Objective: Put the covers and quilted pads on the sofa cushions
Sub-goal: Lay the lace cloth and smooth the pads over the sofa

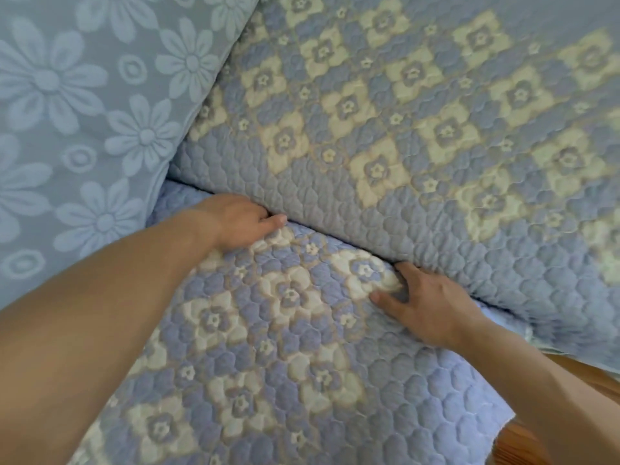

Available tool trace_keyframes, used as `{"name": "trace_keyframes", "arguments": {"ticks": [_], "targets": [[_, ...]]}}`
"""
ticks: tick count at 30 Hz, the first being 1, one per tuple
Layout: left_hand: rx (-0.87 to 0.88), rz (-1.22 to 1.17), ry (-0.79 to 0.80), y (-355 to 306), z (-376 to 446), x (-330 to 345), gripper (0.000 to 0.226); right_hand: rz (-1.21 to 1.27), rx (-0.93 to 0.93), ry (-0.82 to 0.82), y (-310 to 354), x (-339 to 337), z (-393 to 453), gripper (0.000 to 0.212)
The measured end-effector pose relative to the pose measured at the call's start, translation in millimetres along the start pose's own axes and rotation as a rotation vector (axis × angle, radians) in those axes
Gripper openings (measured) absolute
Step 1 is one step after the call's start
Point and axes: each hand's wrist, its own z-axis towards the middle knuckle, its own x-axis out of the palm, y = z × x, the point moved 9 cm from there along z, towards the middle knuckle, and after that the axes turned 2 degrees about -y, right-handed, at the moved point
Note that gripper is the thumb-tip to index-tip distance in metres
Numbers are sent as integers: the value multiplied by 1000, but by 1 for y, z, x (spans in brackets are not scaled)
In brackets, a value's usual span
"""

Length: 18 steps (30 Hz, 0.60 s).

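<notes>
Both arms reach forward, left hand [235,219] and right hand [426,310] with fingers tucked.

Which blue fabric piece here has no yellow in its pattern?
The daisy-embossed cover at upper left: plain blue with raised flowers. The seat pad and back pad both carry cream-yellow flower patches.

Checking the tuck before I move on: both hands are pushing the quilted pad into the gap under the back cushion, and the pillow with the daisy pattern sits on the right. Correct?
Not quite. The head view shows the daisy-pattern pillow on the left, not the right. The rest holds: the left hand and right hand both press the quilted pad into the gap under the back cushion.
</notes>
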Motion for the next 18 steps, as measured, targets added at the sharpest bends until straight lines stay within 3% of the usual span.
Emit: {"name": "trace_keyframes", "arguments": {"ticks": [3, 7, 11, 14, 16, 18], "targets": [[3, 4, 93, -12, 16, 6, 80, -45, 5, -66, -1, -3, 2, 58], [-11, -39, 85, -12, 17, 13, 85, -113, -83, 6, 19, 0, 7, 50], [3, -25, 156, -9, 8, 7, 90, 73, -27, 42, 19, -4, -27, 46], [-21, 3, 252, -17, 17, 18, 89, 83, 53, 27, -2, 6, -12, 58], [-46, -41, 273, -25, 28, 28, 82, 24, 63, 175, -6, 26, 9, 64], [-44, -125, 254, -31, 38, 33, 75, 155, 124, 260, -15, 40, 23, 87]]}}
